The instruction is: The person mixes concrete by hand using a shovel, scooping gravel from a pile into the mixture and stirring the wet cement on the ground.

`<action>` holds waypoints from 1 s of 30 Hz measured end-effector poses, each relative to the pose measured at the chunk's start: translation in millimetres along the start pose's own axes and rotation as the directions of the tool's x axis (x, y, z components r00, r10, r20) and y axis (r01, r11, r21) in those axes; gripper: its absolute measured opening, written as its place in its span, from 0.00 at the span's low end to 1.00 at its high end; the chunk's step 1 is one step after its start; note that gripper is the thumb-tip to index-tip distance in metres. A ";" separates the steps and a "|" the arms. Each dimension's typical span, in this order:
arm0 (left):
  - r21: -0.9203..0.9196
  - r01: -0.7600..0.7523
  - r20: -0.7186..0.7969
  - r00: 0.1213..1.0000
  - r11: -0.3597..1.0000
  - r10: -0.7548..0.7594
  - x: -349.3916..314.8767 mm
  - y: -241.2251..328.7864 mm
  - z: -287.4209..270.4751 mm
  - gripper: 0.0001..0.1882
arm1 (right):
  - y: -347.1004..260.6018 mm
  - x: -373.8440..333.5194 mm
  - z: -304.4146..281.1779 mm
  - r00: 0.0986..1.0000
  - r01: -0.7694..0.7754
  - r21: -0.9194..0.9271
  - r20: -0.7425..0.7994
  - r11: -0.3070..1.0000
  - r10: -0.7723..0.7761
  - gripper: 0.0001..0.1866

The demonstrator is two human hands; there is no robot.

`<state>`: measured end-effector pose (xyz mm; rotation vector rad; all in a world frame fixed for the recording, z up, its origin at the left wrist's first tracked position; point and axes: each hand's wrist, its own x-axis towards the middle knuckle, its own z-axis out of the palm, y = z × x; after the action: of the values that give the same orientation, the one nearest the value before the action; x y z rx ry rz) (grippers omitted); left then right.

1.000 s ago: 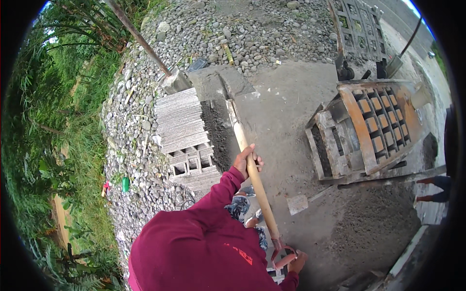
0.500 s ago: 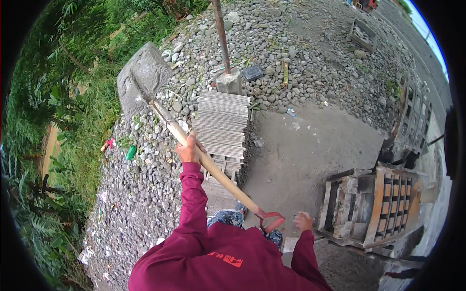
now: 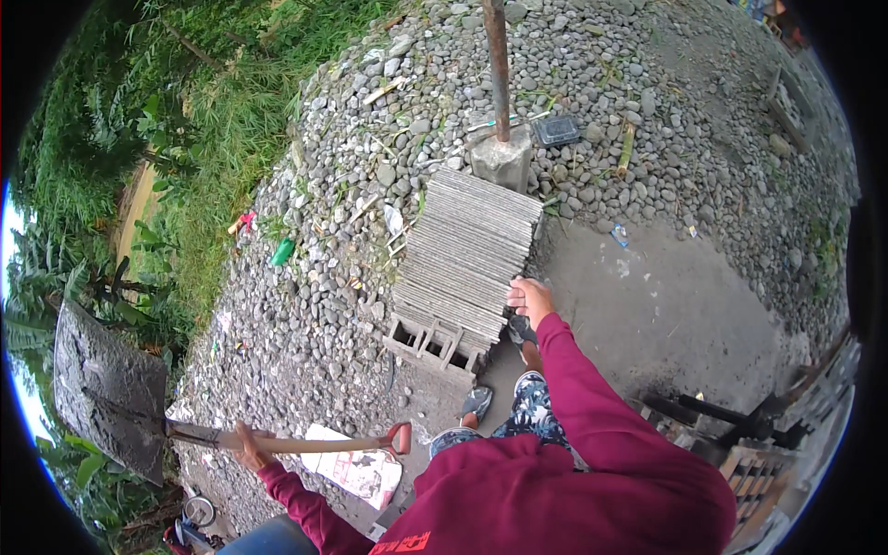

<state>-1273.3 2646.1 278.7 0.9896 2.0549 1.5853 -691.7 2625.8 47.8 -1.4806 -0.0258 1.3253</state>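
Gripping shovel [image 3: 208, 436] in left hand [image 3: 252, 449], fingers wrapped round shaft [image 3: 319, 446], and holding right hand [image 3: 531, 301], fingers loosely bent, by edge of grey block stack [image 3: 467, 254], contact unclear.

There are two hands [image 3: 531, 301], two shoes [image 3: 476, 405], one shovel [image 3: 324, 446], one post [image 3: 499, 74] and one stack [image 3: 467, 254].

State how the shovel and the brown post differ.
The shovel is held in the left hand; the brown post stands in a concrete base. The shovel has a pale shaft, red handle and broad grey blade; the brown post shows only a plain rod. Both have a long, narrow shape.
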 end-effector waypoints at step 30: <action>0.635 0.636 -0.043 0.596 0.439 -0.802 -323.7 -137.8 -21.0 0.14 | -110.2 147.0 201.3 0.838 0.121 0.337 0.469 0.934 -0.278 0.09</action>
<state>-1106.4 2383.6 112.9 0.2869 2.3231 0.3055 -713.7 2896.7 67.7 -0.8159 -0.3097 1.4416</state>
